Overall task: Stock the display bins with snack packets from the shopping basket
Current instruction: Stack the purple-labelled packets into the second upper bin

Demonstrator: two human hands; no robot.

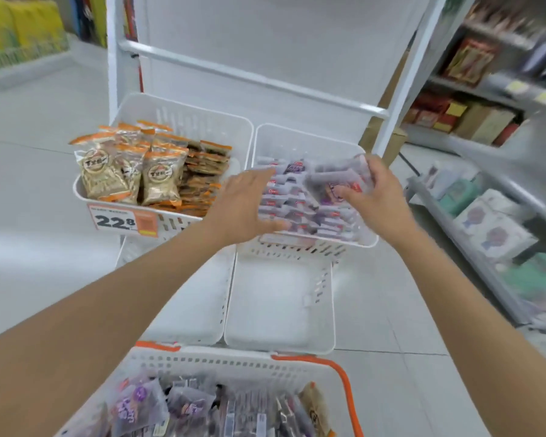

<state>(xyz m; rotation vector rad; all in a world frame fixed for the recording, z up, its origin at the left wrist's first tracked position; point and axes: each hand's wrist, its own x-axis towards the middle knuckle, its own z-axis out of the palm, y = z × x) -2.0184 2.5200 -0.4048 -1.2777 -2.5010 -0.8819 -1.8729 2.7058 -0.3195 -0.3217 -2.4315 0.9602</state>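
Two white display bins sit side by side on a white stand. The left bin (183,116) holds orange-topped snack packets (158,171). Purple-and-white snack packets (297,203) lie in rows in the right bin (306,137). My left hand (249,206) lies with straight fingers on those rows at the bin's left side. My right hand (375,197) grips a stack of purple packets (338,181) over the bin's right half. At the bottom, the white shopping basket (221,361) with orange handles holds more purple packets (183,408).
Two empty white bins (278,310) sit on the lower tier, below the filled ones. A price tag reading 228 (122,219) hangs on the left bin. Shelves with boxed goods (486,216) run along the right. Grey floor lies to the left.
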